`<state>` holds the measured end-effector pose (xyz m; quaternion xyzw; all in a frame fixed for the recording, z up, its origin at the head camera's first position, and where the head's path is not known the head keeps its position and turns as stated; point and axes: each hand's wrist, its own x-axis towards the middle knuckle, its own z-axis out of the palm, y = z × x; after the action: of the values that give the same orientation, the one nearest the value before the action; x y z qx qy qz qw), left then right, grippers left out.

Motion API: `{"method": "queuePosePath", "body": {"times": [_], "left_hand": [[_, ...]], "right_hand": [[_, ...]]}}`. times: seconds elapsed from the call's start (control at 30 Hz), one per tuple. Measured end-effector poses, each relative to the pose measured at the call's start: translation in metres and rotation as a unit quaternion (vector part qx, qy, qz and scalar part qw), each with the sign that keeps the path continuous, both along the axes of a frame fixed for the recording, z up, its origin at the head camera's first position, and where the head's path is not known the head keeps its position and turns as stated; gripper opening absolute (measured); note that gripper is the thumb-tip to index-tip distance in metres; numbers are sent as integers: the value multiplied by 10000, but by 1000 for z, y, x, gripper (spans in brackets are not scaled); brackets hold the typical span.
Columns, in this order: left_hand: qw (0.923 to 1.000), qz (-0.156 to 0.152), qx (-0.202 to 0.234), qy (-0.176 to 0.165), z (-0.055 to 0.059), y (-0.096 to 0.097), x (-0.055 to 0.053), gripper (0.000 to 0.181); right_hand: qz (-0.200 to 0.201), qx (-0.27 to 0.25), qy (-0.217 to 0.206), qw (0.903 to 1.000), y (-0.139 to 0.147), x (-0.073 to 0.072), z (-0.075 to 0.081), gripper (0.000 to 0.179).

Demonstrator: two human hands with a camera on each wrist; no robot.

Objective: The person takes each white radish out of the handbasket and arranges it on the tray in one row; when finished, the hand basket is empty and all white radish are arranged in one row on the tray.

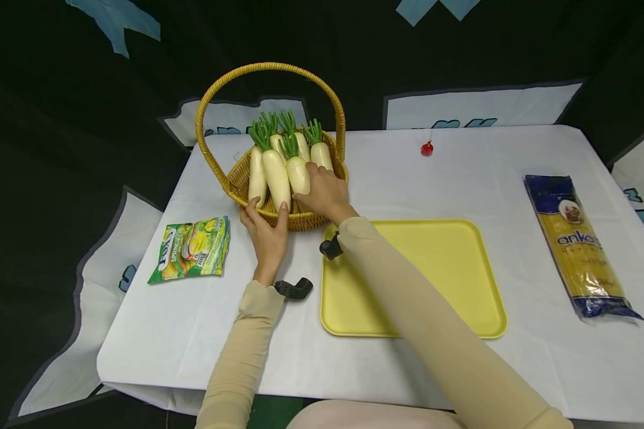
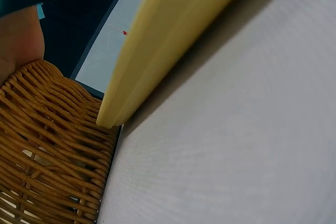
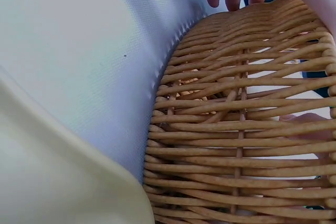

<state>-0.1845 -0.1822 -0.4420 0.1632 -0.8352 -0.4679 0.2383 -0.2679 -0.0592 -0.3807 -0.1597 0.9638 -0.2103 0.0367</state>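
left hand (image 1: 269, 240) grips the basket (image 1: 307, 222), right hand (image 1: 326, 191) a white radish (image 1: 298, 174); a packet (image 1: 582, 247) reads "anka…".

Clock your directions from the yellow tray (image 1: 451, 262) on the white-covered counter (image 1: 397, 179): a wicker basket (image 1: 307, 223) of green-topped white radishes (image 1: 275, 177) stands at 10, a green packet (image 1: 192, 249) at 9, a small red object (image 1: 427, 149) at 12, a blue-and-yellow packet (image 1: 581, 250) at 3. Your left hand (image 1: 269, 239) touches the basket's near rim; your right hand (image 1: 325, 192) grips a front radish (image 1: 298, 174).

A yellow tray (image 1: 440, 262) lies on a white-covered table (image 1: 172, 333). Left of the tray is a green packet (image 1: 193, 250); right, a blue-and-gold packet (image 1: 582, 247); beyond, a small red object (image 1: 427, 149).
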Motion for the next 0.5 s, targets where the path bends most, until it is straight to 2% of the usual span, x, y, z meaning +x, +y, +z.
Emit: {"method": "queuePosePath", "body": {"times": [0.5], "left_hand": [[10000, -31, 9, -14, 3, 1, 1, 64]], "right_hand": [[-168, -255, -4, 9995, 0, 1, 0, 73]]}}
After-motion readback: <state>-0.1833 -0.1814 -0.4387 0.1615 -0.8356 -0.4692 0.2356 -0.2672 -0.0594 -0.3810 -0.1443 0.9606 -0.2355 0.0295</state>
